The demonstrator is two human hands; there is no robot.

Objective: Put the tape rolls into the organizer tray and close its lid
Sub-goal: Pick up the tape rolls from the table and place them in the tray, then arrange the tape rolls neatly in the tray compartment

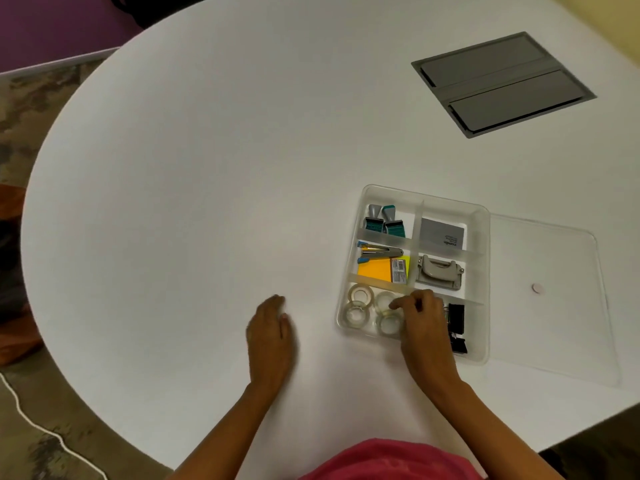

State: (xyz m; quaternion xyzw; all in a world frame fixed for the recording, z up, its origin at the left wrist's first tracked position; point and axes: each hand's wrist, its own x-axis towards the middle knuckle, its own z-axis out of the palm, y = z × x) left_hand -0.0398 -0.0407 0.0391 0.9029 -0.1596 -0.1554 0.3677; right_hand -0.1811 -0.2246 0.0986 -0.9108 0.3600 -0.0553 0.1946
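The clear organizer tray (485, 233) sits on the white table, right of centre, with its clear lid (554, 306) lying flat beside it on the right. Several clear tape rolls (360, 294) lie in the tray's near-left compartment. My right hand (424, 327) reaches over the tray's near edge, its fingertips pinched on the right edge of one tape roll (382, 299) in that compartment. My left hand (272, 332) rests palm down on the table to the left of the tray and holds nothing.
Other compartments hold stamps (384, 221), a stapler and sticky notes (379, 268), a grey card (441, 233), a hole punch (440, 271) and black binder clips (456, 318). A grey cable hatch (502, 84) is set into the table at the far right.
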